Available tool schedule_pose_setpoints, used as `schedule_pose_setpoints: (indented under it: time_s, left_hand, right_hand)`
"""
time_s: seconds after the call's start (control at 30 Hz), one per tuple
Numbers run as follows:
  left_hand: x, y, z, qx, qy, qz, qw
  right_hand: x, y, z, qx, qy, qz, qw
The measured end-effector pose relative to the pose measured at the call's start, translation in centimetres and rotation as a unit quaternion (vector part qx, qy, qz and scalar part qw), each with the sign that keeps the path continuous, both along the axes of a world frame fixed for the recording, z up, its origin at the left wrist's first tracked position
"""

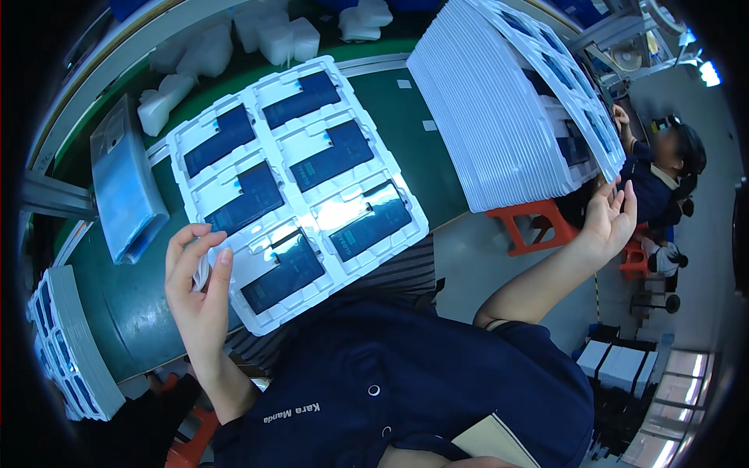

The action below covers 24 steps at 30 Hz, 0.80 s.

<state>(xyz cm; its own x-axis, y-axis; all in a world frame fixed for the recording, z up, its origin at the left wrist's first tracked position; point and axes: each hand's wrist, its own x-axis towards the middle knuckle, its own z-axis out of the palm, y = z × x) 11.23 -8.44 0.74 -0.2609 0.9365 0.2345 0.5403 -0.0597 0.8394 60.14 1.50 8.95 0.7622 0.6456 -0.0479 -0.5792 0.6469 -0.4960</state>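
- Right hand: fingertips at the lower corner of a loose white moulded plastic tray with dark pieces in its pockets; cannot tell whether thumb and fingers clamp it.
- Left hand: at the near left edge of a white six-pocket plastic tray; thumb and fingers bent and apart, a small white bit between; cannot tell if it is gripped.
- Six-pocket tray lies slanted before the torso, a flat dark rectangular pack in each pocket.
- Loose tray leans out from a tall stack of white ribbed trays, which blocks the bench's right end.
- Beyond, on the green bench top: clear bluish plastic bag, white foam-like lumps; lower left, a shorter tray stack.
- Right forearm reaches out wide, palm up; left forearm rises steeply, elbow near the body.
- Orange-red plastic stool under the tall stack in view; seated co-worker in dark clothing partly hidden by the loose tray.
- Glare washes out one pocket; lower-left stack fades into the dark rim.
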Motion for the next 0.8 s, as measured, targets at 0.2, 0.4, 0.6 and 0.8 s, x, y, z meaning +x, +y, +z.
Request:
schedule_pose_setpoints:
  time_s: [0.2,0.4,0.6,0.8]
  left_hand:
    - [-0.2,-0.2,0.4,-0.007,-0.017,0.009,1.0]
    - [-0.3,-0.2,0.4,-0.009,-0.04,0.001,0.999]
    - [0.5,0.2,0.5,-0.011,-0.063,-0.02,0.998]
    - [0.2,-0.3,1.2,0.011,-0.054,-0.029,0.998]
  right_hand:
    - [4.5,2.2,1.5,0.057,0.084,0.271,0.957]
    - [8.6,3.4,4.3,0.057,0.036,0.454,0.888]
    - [4.5,2.5,3.5,0.047,0.01,0.51,0.859]
    - [-3.4,-0.6,1.5,0.04,-0.029,0.515,0.856]
